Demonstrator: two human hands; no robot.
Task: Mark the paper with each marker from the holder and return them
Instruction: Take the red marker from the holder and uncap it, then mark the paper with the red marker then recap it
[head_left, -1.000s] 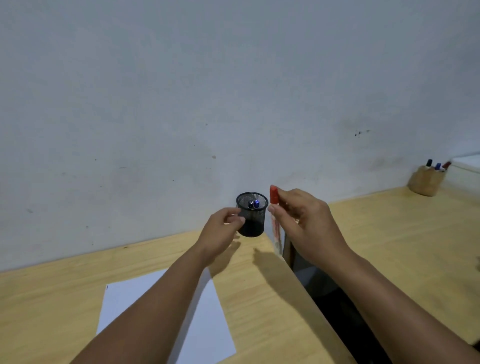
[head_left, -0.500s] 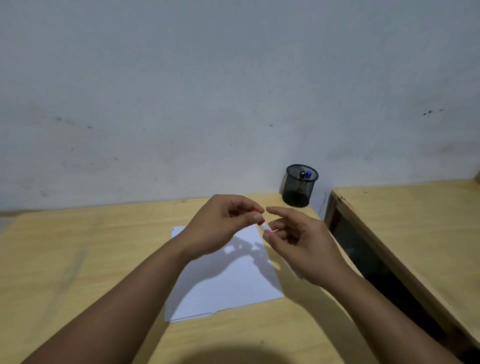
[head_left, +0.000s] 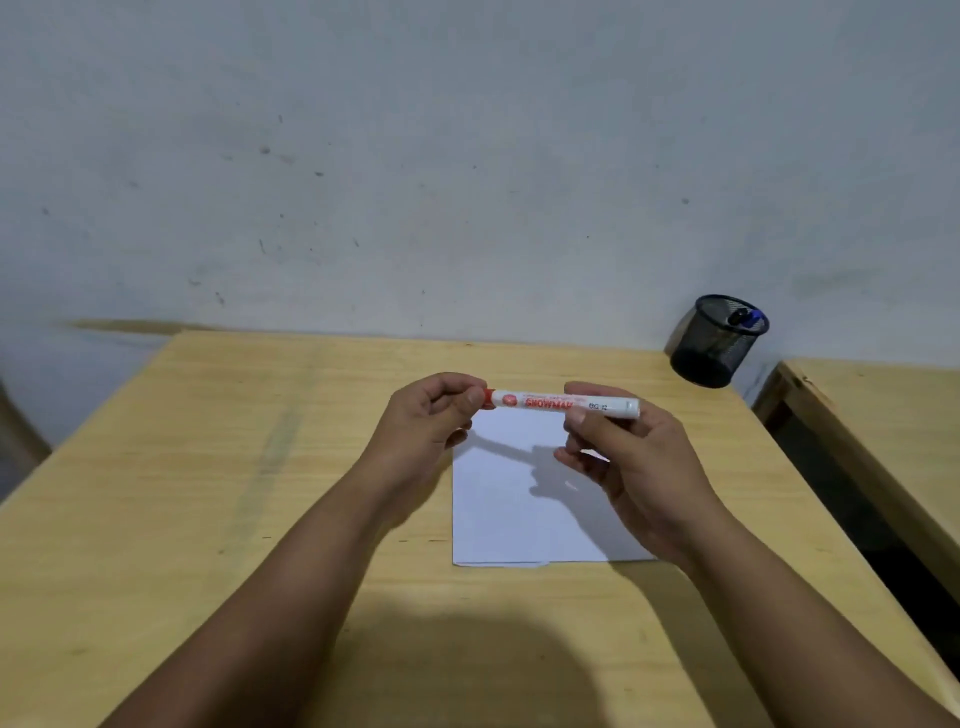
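Right, both forearms reach in over the wooden table. Beyond them a white paper lies flat, its near edge square to the viewer. Above its far end the marker is held level, sideways, clear of the sheet. The right hand pinches the white barrel between thumb and fingers, lower fingers loosely curled. The left hand pinches the red cap end, thumb pressed to fingertip. Farther back, at the table's right rear corner by the wall, a black mesh holder shows a blue marker top inside.
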